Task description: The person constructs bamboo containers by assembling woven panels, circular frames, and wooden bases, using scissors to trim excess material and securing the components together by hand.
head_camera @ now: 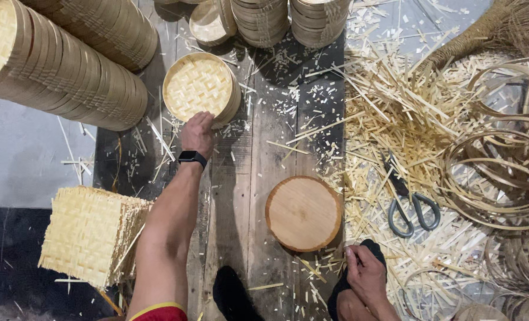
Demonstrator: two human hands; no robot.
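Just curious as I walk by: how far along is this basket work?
Many look done: stacked rounds lie at the top left. In hand: the left hand touches a woven round; the right hand rests near a wooden disc. Left: square mats and loose hoops.

One round wooden block (304, 213) is recorded. One pair of scissors (412, 205) is noted just right of the block. One single woven bamboo tray (200, 88) is counted above and left of the block. One stack of square woven mats (89, 233) is seen to its left. Two long tray stacks (68, 59) lie on their sides at upper left. The loose bamboo hoops (502, 172) at right cannot be counted exactly.
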